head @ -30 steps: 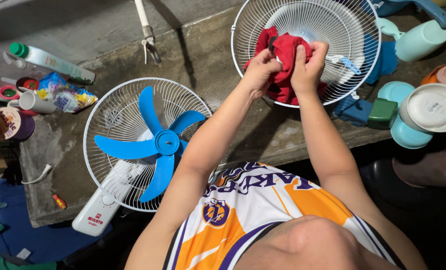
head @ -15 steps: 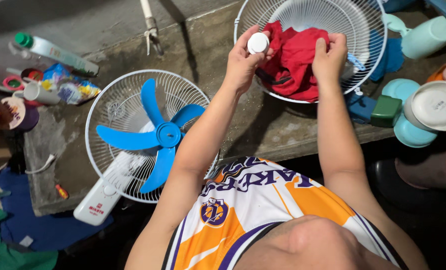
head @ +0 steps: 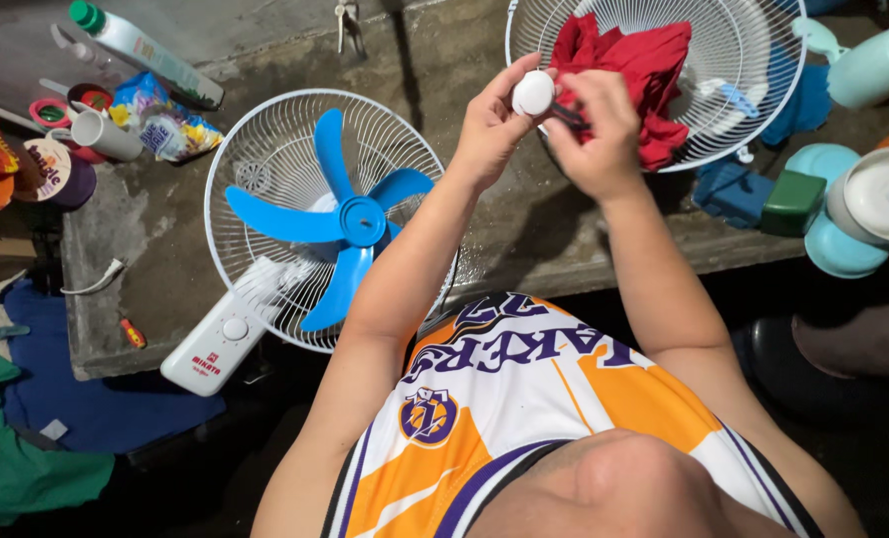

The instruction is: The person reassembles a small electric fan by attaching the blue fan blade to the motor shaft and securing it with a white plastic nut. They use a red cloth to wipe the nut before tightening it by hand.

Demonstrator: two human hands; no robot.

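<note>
My left hand [head: 489, 125] holds a small round white cap [head: 533, 93] up between fingers and thumb. My right hand [head: 596, 134] meets it from the right, with its fingertips pinched on a dark part at the cap's side. Both hands hover over the near rim of a loose white fan grille [head: 763, 110] lying on the concrete counter [head: 524, 229]. A crumpled red cloth [head: 644, 70] lies inside that grille, just behind my right hand. To the left, a white fan with blue blades [head: 350, 224] lies face up on the counter.
At the back left are a green-capped bottle [head: 146, 45], a white mug [head: 101, 134], a snack bag [head: 165, 125] and tape rolls. Teal and white plastic bowls [head: 878, 199], a teal jug [head: 873, 60] and a green box [head: 793, 199] stand to the right. Blue cloth [head: 86, 399] lies lower left.
A second ago both hands were kneading the red cloth in the grille. My left hand then lifted the white cap, and my right hand left the cloth and came to the cap.
</note>
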